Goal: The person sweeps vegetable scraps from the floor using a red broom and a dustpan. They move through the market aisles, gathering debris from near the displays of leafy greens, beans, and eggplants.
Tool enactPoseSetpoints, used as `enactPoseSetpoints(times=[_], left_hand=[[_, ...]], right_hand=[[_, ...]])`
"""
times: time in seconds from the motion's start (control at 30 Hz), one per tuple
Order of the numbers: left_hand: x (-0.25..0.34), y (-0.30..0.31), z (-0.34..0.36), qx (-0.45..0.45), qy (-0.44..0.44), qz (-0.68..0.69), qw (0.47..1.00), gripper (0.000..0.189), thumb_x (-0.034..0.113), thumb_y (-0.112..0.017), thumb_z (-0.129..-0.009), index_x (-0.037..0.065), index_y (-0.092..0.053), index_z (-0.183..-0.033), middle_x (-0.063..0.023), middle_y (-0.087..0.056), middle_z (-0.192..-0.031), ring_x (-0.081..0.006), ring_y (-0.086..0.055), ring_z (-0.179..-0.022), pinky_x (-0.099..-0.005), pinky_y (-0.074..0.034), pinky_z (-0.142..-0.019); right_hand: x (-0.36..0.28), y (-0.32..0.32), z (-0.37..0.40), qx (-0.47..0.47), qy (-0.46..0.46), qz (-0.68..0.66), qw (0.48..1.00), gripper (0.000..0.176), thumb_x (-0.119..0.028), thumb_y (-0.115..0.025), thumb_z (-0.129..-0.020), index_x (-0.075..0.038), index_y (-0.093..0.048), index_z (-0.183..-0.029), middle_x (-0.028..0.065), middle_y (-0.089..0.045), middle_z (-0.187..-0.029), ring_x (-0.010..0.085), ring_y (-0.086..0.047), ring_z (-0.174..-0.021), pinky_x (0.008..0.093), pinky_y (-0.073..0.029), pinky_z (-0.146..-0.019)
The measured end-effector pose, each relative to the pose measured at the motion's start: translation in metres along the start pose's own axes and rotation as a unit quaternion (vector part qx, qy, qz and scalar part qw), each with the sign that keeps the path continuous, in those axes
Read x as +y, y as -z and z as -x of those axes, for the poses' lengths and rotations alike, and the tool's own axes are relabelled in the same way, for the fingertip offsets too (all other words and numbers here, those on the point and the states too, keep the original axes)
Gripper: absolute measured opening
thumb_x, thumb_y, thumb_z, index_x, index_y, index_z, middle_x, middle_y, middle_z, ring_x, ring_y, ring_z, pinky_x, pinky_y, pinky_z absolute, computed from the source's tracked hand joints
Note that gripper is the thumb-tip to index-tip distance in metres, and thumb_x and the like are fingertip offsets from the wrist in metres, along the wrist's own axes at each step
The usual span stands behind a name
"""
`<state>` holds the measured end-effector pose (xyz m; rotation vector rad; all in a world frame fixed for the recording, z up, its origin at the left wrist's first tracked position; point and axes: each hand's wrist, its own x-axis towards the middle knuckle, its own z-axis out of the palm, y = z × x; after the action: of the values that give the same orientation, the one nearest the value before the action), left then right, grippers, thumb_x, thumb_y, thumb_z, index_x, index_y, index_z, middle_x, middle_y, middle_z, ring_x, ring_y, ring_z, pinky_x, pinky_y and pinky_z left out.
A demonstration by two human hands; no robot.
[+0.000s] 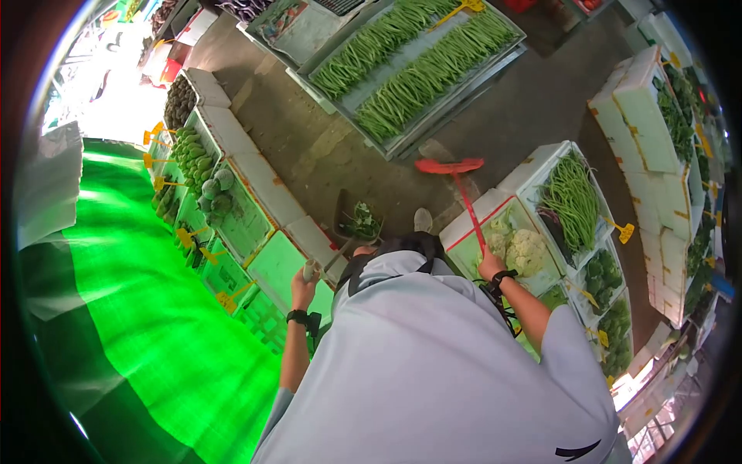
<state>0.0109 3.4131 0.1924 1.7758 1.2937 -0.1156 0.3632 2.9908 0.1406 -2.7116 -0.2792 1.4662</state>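
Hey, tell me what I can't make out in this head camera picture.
All in the head view:
- Dustpan: part of its floor is covered by leafy scraps.
- Red broom: the gripped part of its handle is hidden by the right hand.
- Yellow tags: any writing is too small.
- Purple vegetables: cut off by the top edge.
- Background, upper left: washed out by glare.

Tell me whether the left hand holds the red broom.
No, the right hand grips the red broom, while the left hand holds a pale handle.
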Motion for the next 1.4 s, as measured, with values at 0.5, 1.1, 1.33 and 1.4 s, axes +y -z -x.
enactPoseSetpoints(times=[0.5, 1.1, 1.33, 1.4], left_hand=[[0.005, 0.103, -0.171, -0.111, -0.183, -0.104, 0.971, 0.020, 0.018, -0.068, -0.085, 0.005, -0.064, -0.099, -0.0213, -0.063, -0.078, -0.0393, -0.063, -0.075, -0.0430, -0.048, -0.066], [-0.011, 0.160, -0.290, -0.137, -0.232, -0.229, 0.935, 0.024, 0.023, -0.071, -0.082, 0.007, -0.065, -0.098, -0.0216, -0.067, -0.089, -0.0441, -0.062, -0.088, -0.0516, -0.049, -0.072], [-0.023, 0.184, -0.301, -0.106, -0.246, -0.195, 0.944, 0.028, 0.024, -0.070, -0.081, 0.007, -0.065, -0.103, -0.0219, -0.067, -0.088, -0.0443, -0.062, -0.088, -0.0496, -0.050, -0.072], [-0.015, 0.196, -0.287, -0.098, -0.247, -0.203, 0.943, 0.028, 0.022, -0.071, -0.081, 0.007, -0.066, -0.104, -0.0217, -0.067, -0.088, -0.0434, -0.063, -0.086, -0.0481, -0.050, -0.072]], right_hand=[[-0.137, -0.058, 0.004, 0.086, -0.091, -0.116, 0.985, 0.067, -0.013, -0.051, -0.085, -0.005, -0.028, -0.148, 0.0314, -0.063, -0.109, 0.0451, -0.062, -0.102, 0.0510, -0.051, -0.086], [-0.242, -0.164, 0.078, 0.036, -0.046, -0.145, 0.988, 0.037, -0.016, -0.054, -0.082, -0.004, -0.050, -0.116, 0.0247, -0.066, -0.091, 0.0393, -0.066, -0.090, 0.0473, -0.052, -0.079], [-0.253, -0.158, 0.156, -0.099, -0.109, -0.600, 0.787, 0.015, -0.012, -0.055, -0.086, -0.007, -0.055, -0.100, 0.0066, -0.056, -0.071, 0.0179, -0.053, -0.056, 0.0326, -0.044, -0.050], [-0.257, -0.159, 0.172, -0.093, -0.121, -0.598, 0.787, 0.013, -0.007, -0.053, -0.088, -0.008, -0.054, -0.100, 0.0022, -0.050, -0.067, 0.0122, -0.046, -0.049, 0.0281, -0.035, -0.040]])
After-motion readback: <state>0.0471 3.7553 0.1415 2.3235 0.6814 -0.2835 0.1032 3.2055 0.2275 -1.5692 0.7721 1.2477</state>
